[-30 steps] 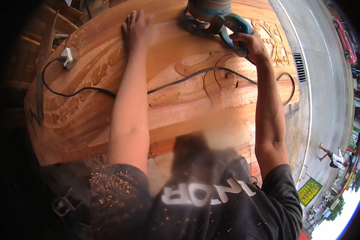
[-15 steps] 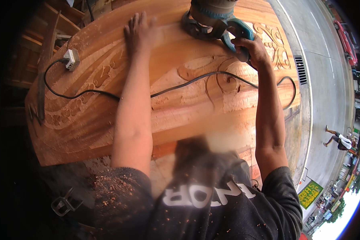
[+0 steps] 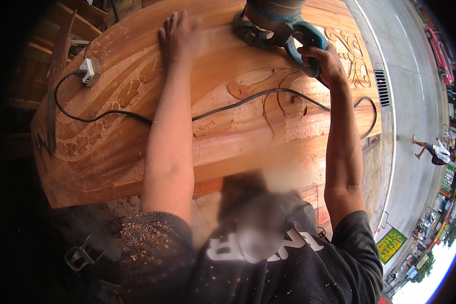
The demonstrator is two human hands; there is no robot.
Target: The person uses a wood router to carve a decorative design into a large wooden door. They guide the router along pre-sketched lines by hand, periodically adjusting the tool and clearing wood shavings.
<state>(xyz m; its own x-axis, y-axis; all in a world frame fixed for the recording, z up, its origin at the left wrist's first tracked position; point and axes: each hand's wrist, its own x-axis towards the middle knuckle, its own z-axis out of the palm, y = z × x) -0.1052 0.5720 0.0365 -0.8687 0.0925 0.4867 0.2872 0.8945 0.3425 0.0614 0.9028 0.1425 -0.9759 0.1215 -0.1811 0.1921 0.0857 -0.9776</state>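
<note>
A large carved wooden panel [image 3: 228, 126] with scrolls and leaf shapes lies before me. Flat on its far part rests my left hand [image 3: 176, 38], fingers spread and holding nothing. My right hand [image 3: 329, 65] is wrapped round the teal handle of a router [image 3: 272, 28], whose round base sits on the panel's far side; the top of the tool is cut off by the picture's edge. A black power cord [image 3: 228, 110] snakes across the carving, passing under both forearms, to a white plug and socket [image 3: 90, 72] on the panel's left part.
Wood shavings cling to my left sleeve [image 3: 152, 233] and lie on the carving. Loose boards [image 3: 61, 45] stand at the far left. Beyond the panel's right end are a drain grate [image 3: 381, 87] and a road, with a person [image 3: 435, 151] walking and a red car [image 3: 440, 55].
My right hand and the router have shifted slightly right and nearer. My left hand keeps its place on the panel. The person on the road has moved a little.
</note>
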